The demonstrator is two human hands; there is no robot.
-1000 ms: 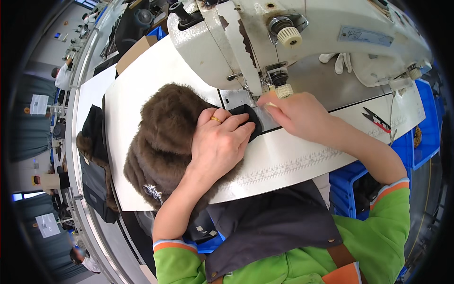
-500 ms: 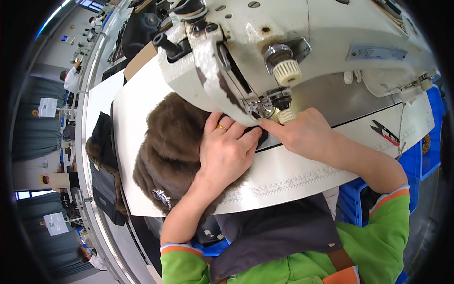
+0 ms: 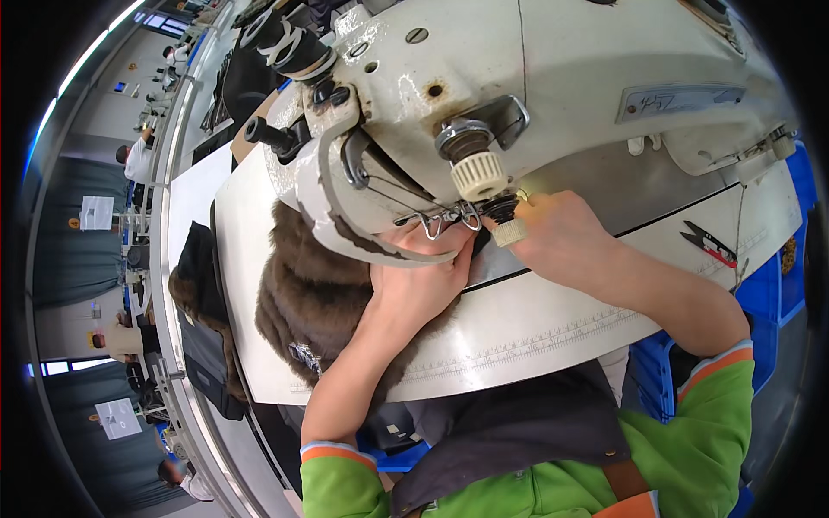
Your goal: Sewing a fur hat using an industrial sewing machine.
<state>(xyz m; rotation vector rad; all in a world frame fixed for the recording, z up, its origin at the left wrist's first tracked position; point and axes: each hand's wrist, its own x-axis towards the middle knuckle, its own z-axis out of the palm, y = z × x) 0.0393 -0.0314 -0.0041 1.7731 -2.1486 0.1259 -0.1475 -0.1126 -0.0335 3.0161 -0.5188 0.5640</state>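
1. The brown furry fabric lies on the white table, bunched under your left palm and running in beneath the head of the sewing machine.
2. Your left hand lies flat on the fur, fingers stretched narrow and close together, pressing the cloth down rather than gripping it; their tips slip out of sight under the machine head.
3. Your right hand sits just beside the left fingers, on the right, resting on the table at the machine's needle area. Whether its fingers pinch the cloth or only press it, you cannot tell, because the machine hides them.
4. Directly above both sets of fingers hang the cream tension knob and the thread wires of the machine.
5. Well apart to the right of your right hand, a pair of red-and-black thread snips lies on the table.
6. Nearer you than the fingers, a printed ruler strip runs along the table's front edge.
7. Below that edge, dark cloth hangs over your lap, and a blue crate stands to its right.
8. Far to the left of your left fingers, more dark fur-trimmed pieces hang off the table's side.
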